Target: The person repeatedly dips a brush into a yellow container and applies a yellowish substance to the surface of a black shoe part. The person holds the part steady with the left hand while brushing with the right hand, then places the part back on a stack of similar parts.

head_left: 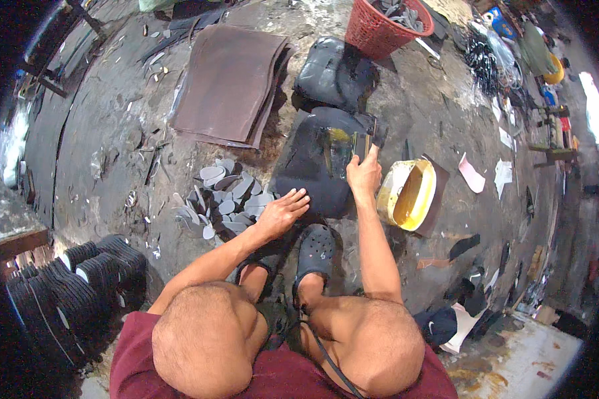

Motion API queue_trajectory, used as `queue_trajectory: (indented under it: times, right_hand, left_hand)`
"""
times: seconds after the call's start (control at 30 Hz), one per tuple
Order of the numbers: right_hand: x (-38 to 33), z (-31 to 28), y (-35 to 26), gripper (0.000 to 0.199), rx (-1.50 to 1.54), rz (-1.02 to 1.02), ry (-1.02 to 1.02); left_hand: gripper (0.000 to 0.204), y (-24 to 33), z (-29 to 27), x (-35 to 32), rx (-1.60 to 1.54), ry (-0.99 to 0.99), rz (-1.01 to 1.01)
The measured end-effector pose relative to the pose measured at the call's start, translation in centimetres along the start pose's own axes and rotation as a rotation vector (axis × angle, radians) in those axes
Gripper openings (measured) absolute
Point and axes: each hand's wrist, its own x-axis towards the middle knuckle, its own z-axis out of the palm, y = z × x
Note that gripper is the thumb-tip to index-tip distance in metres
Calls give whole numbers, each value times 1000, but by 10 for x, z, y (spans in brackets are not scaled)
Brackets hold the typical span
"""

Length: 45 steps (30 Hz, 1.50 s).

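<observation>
Lying just beyond the clogs [315, 251], the black sheet [316, 176] bears a wet-looking yellowish patch toward its far right part. At the sheet's near left edge the left hand [283, 211] rests palm down, fingers straight and close together, probably to stop it sliding. By its right edge the right hand [364, 178] curls around a thin tool [368, 141], index finger stretched along it, perhaps for control; whether the tip touches the sheet, I cannot tell. Just right of the sheet stands a tub [387, 196] with yellow stuff inside, likely for a short reach. Left of the sheet, loose grey pieces [229, 196] lie heaped, away from the tool side. Beyond the sheet sit a black bundle [333, 72] and a red basket [383, 33]; to its far left, brown sheets [226, 86] lie stacked, presumably to stay flat.
</observation>
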Motion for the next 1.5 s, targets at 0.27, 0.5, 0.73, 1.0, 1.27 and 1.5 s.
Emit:
queue_trajectory:
  times: [0.27,0.5,0.73,1.0,1.27,1.5]
  right_hand:
    - [80,12,-88,46,-199,-410,-252]
    - [33,25,-133,46,-488,-1100,-841]
    - [98,-25,-66,39,-255,-486,-349]
    - [13,14,-105,31,-565,-946,-708]
    - [20,3,-81,36,-355,-829,-360]
    - [-23,21,-55,25,-434,-902,-345]
  left_hand:
    - [49,22,-5,1,130,46,-10]
    - [55,24,1,9,220,-83,-60]
    - [61,12,-5,31,94,-84,-37]
    - [52,27,6,23,153,-41,-127]
    - [65,19,-1,44,78,-65,-105]
    - [58,48,-1,37,60,15,12]
